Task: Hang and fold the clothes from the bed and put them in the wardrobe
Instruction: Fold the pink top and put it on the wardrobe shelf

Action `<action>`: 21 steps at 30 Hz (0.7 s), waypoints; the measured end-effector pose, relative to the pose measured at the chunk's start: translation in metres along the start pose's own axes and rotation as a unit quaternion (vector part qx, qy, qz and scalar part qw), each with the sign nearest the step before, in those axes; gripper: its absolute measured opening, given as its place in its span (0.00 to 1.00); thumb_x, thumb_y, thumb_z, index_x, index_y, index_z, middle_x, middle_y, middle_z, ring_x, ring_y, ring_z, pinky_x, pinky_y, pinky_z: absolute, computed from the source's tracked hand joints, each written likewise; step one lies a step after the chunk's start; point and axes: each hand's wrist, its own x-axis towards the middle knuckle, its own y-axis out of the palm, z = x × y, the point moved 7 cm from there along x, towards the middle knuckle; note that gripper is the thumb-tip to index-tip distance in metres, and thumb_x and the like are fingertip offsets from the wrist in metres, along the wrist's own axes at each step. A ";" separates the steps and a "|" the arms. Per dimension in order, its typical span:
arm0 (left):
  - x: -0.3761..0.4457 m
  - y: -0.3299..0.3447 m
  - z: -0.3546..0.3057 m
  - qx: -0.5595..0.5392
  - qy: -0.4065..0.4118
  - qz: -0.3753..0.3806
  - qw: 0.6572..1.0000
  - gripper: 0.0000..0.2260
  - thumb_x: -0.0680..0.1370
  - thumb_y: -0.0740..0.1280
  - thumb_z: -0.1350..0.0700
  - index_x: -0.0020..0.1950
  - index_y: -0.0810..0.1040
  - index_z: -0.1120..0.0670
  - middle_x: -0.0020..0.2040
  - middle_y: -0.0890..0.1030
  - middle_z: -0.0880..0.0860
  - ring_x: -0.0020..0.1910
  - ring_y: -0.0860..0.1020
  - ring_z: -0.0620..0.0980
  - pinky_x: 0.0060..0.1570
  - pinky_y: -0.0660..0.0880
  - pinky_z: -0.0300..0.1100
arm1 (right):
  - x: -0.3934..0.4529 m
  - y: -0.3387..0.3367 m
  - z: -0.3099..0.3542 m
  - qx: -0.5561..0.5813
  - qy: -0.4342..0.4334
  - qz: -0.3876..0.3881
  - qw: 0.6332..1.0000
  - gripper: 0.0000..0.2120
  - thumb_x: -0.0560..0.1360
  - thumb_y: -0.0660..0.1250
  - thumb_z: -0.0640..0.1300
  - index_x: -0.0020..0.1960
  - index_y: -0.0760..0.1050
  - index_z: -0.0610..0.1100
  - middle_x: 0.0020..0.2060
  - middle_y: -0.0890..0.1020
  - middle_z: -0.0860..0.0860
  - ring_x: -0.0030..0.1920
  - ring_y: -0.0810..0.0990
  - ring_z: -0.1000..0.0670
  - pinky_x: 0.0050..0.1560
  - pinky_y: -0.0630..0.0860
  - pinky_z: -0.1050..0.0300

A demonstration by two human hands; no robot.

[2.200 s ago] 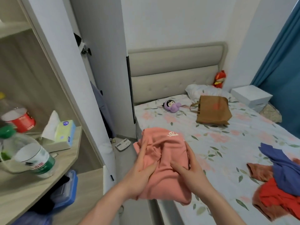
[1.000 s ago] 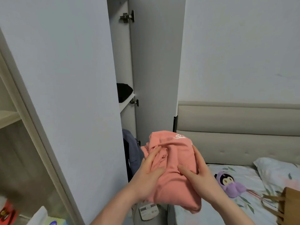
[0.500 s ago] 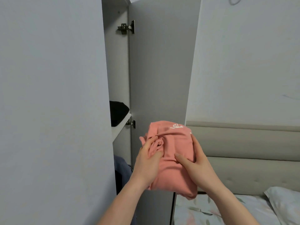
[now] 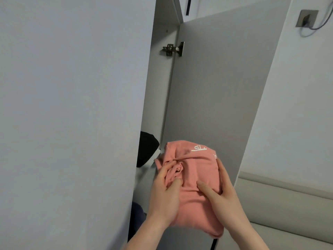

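Raised since earlier, the folded pink garment [image 4: 193,179], clamped between left hand [image 4: 164,193] and right hand [image 4: 225,193], sits right of the wardrobe shelf [image 4: 153,160] (left hand nearer).

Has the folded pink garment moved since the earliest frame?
Yes. The pink garment, gripped by both hands, has gone from over the bed edge up and left to the wardrobe opening, now level with the shelf holding the black item.

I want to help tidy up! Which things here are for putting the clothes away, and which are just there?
For the job: folded pink garment, left hand, right hand, wardrobe door, shelf holding a black garment.

Just there: wall socket, headboard.
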 end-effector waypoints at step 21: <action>0.154 -0.042 0.000 0.095 0.054 -0.231 0.967 0.26 0.70 0.65 0.53 0.65 0.76 0.34 0.68 0.75 0.36 0.67 0.73 0.34 0.72 0.68 0.44 | 0.224 0.109 -0.026 0.169 -0.082 0.122 0.975 0.36 0.71 0.77 0.36 0.71 0.70 0.63 0.66 0.79 0.60 0.63 0.79 0.61 0.65 0.77 0.51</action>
